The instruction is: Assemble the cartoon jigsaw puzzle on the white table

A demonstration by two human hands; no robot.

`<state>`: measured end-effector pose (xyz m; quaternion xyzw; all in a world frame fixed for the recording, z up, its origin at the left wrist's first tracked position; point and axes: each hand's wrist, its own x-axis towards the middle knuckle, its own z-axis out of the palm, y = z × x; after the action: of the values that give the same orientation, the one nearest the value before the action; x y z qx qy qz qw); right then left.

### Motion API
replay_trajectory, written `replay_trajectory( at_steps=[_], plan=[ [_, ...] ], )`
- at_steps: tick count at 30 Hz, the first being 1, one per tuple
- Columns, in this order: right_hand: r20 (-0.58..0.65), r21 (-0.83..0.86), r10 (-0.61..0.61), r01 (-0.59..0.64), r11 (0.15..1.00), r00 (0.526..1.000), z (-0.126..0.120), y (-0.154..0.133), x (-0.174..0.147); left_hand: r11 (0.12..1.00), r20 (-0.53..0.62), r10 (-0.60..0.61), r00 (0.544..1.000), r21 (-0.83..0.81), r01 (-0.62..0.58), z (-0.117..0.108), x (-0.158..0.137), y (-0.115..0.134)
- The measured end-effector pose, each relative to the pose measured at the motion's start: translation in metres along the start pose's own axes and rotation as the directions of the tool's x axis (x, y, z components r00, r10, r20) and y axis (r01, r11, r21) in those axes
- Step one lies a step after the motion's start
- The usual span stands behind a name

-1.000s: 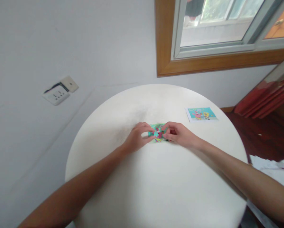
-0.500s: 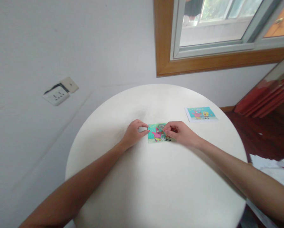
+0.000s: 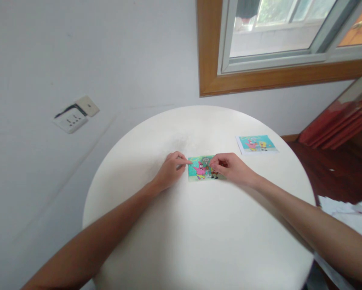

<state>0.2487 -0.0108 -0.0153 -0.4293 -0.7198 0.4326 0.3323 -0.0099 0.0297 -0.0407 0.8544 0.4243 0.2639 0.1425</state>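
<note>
Left hand (image 3: 171, 170) unclenched, index finger at the left edge of the cartoon puzzle (image 3: 200, 170), flat on the white counter (image 3: 199, 229); right hand (image 3: 231, 167) bent over its right side, grip impossible to tell; then a cartoon card (image 3: 257, 144)

No text was legible. Item 1, cartoon jigsaw (image 3: 199, 171): yellowish-green, script-like marks ran along its upper left edge, too small to read; the right hand (image 3: 231, 167) covered part of its right side. Item 2, printed card (image 3: 257, 144): similar marks stood along its top, equally unreadable.
</note>
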Motion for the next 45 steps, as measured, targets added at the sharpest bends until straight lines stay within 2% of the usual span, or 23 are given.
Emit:
replay_trajectory(
  at_steps=[7,31,40,45],
  plan=[
    [-0.012,0.005,0.006,-0.006,1.0,1.0,-0.0002,-0.0003,0.0003,0.999,0.006,-0.03,1.0,-0.028,0.03,-0.0004,-0.0007,-0.0036],
    [0.001,0.015,-0.001,0.001,1.0,1.0,-0.0005,-0.0005,-0.0009,1.0,0.003,-0.003,1.0,0.001,0.003,-0.001,-0.0013,-0.0017],
    [0.007,0.017,-0.009,0.009,1.0,1.0,0.0002,0.0013,-0.0005,0.992,0.054,0.058,0.997,0.107,-0.063,-0.0032,-0.002,-0.0014],
    [-0.004,0.01,-0.001,0.001,1.0,1.0,-0.0007,0.0024,-0.0005,0.997,-0.014,0.025,1.0,0.071,-0.024,-0.0055,-0.0006,0.0019]
  ],
)
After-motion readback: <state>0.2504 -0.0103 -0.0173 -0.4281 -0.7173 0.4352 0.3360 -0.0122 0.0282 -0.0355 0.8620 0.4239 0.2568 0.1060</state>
